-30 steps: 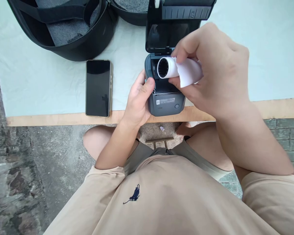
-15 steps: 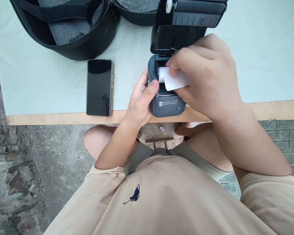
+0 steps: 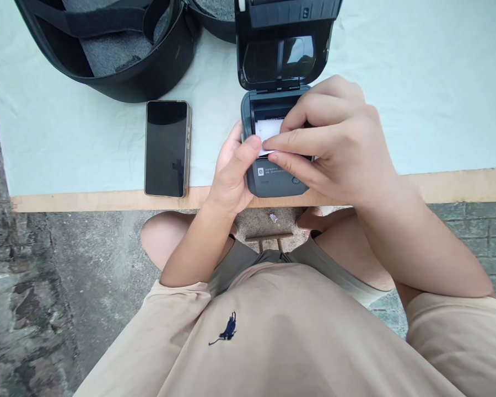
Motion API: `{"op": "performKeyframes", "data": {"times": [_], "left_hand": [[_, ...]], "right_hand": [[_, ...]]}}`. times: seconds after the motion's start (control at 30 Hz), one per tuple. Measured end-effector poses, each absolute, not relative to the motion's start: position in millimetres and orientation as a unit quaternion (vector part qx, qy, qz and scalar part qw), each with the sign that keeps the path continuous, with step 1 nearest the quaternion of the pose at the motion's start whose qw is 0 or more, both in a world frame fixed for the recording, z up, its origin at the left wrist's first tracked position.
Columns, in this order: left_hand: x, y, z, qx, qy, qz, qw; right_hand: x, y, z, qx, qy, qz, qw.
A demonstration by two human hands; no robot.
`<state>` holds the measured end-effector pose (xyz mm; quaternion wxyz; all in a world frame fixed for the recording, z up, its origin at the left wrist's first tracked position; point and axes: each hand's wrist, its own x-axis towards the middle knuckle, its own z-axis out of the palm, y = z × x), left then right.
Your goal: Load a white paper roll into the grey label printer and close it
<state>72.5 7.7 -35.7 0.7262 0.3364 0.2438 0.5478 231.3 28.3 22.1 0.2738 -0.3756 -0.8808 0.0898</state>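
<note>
Thin white paper (image 3: 268, 130) lies inside the boxy dark-grey plastic printer (image 3: 268, 184). The printer is gripped at nine o'clock by the curled left hand (image 3: 233, 171); the paper is touched by the half-curled right hand (image 3: 339, 143), whether pinched cannot be told. Farther towards nine, a flat black rectangular phone (image 3: 166, 149) is laid.

Beige short-sleeved shirt (image 3: 297, 331) with small navy emblem (image 3: 227, 329), grey-green shorts (image 3: 334, 262).

Printer (image 3: 281, 187): matt plastic; lid (image 3: 250, 60) at twelve o'clock: glossy plastic; paper (image 3: 267, 130): smooth; phone (image 3: 166, 149) at nine: glossy; table edge (image 3: 458, 186): wood
</note>
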Motion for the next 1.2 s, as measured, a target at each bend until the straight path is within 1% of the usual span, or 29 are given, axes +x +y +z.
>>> {"op": "performKeyframes", "data": {"times": [0.1,0.17,0.23,0.27,0.37,0.63,0.87,0.93,1.0,1.07,1.13,1.2], "left_hand": [[70.3,7.3,-40.4,0.372,0.269,0.551,0.697],[69.9,6.6,-41.8,0.376,0.289,0.552,0.686],[70.3,6.1,-43.0,0.375,0.297,0.557,0.679],[70.6,6.1,-44.0,0.374,0.3,0.561,0.675],[71.2,6.7,-47.4,0.375,0.306,0.568,0.666],[72.3,6.9,-43.7,0.329,0.259,0.589,0.692],[73.6,6.7,-47.1,0.366,0.308,0.58,0.66],[72.9,6.9,-48.1,0.383,0.303,0.573,0.658],[72.2,7.2,-48.6,0.392,0.294,0.565,0.664],[71.6,7.6,-49.1,0.395,0.292,0.558,0.669],[71.2,7.8,-49.9,0.404,0.291,0.556,0.665],[70.6,7.6,-50.3,0.418,0.289,0.55,0.663]], "right_hand": [[230.5,28.1,21.7,-0.354,-0.884,0.112,0.284],[230.8,28.3,21.8,-0.337,-0.878,0.123,0.317],[231.7,28.2,22.1,-0.357,-0.856,0.127,0.352],[232.3,28.1,22.3,-0.378,-0.845,0.128,0.356],[234.6,27.5,23.6,-0.415,-0.838,0.14,0.327],[238.8,27.4,28.7,-0.399,-0.864,0.149,0.267],[241.6,26.6,36.1,-0.399,-0.862,0.185,0.253],[242.3,28.0,37.1,-0.41,-0.845,0.204,0.274],[242.3,30.7,37.0,-0.423,-0.818,0.219,0.324],[241.4,34.1,36.8,-0.462,-0.782,0.208,0.362],[239.6,37.8,37.0,-0.515,-0.747,0.189,0.376],[237.2,41.1,37.6,-0.53,-0.722,0.226,0.384]]}}
